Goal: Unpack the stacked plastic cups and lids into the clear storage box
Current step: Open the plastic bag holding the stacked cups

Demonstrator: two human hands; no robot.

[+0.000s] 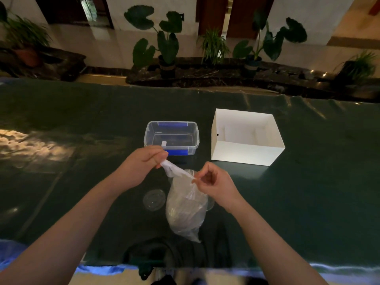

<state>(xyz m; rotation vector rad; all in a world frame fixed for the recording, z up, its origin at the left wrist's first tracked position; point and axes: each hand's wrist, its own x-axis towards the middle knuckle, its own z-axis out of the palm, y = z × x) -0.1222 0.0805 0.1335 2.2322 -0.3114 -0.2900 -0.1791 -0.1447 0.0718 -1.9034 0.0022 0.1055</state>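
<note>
Landmark: the bag (186, 210), a clear plastic bag lying on the dark green worktop (82, 124) near its front edge; its contents show only as a pale bulk through the film, and cups cannot be made out singly.
Lid: one clear round lid (154, 199) lies flat on the worktop just left of the bag.
Second clear piece: a rounded clear edge (210, 204) pokes out from the bag's right side, too hidden to name.
Right hand: the right hand (213, 184) is above the bag's upper right, fingers curled, thumb and forefinger pinching the twisted bag neck.
Left hand: the left hand (141, 165) is above and left of the bag top, fingers closed round the white end of the same neck (174, 170), which stretches between the two hands.
Box: the clear storage box (171, 137) with blue handles stands open beyond the bag, just past the left hand; only a small white tag shows inside.
Carton: an open white carton (246, 136) stands beyond and right of the bag, beside the box but apart from it.
Far: potted plants (164, 42) line a stone ledge beyond the worktop.
</note>
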